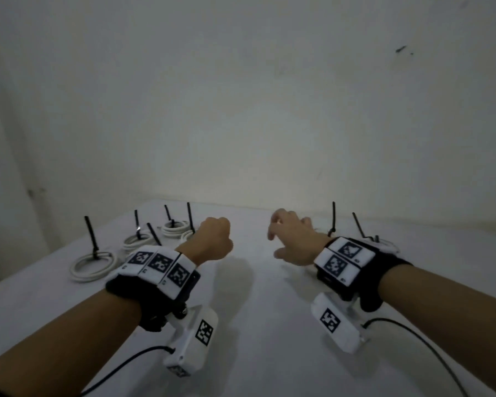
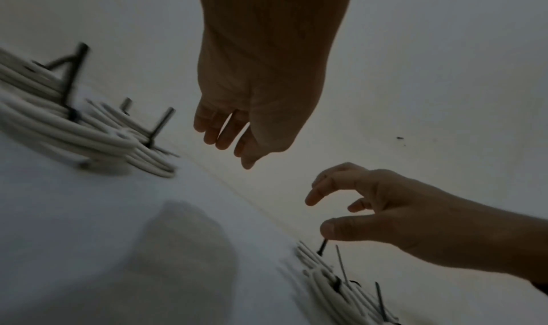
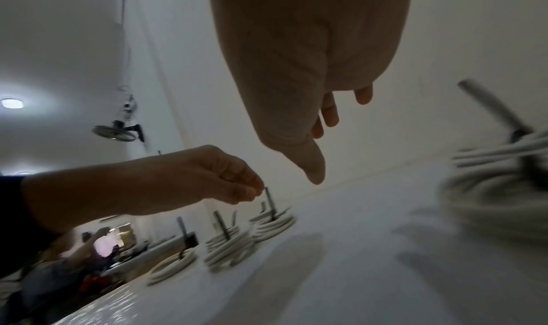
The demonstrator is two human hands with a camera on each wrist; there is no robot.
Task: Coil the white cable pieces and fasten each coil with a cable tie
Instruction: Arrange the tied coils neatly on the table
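Several white cable coils (image 1: pixel 93 266) lie at the table's left, each bound by a black cable tie (image 1: pixel 90 233) whose tail stands upright. More tied coils (image 1: pixel 385 245) lie at the right, partly hidden behind my right wrist. My left hand (image 1: pixel 215 239) hovers over the middle of the table, fingers curled into the palm, holding nothing. My right hand (image 1: pixel 292 239) hovers beside it with fingers loosely spread and empty. The left wrist view shows the left hand (image 2: pixel 252 95), the left coils (image 2: pixel 74 130) and the right hand (image 2: pixel 385 212). The right wrist view shows the right hand (image 3: pixel 296 95), the left hand (image 3: pixel 178 184) and blurred coils (image 3: pixel 498 166).
The white table (image 1: pixel 255 310) meets a plain wall at its far edge. Black camera leads (image 1: pixel 413 339) trail from both wrists toward me. In the right wrist view a wall fan (image 3: pixel 118 130) and people (image 3: pixel 89 259) appear beyond the table's left side.
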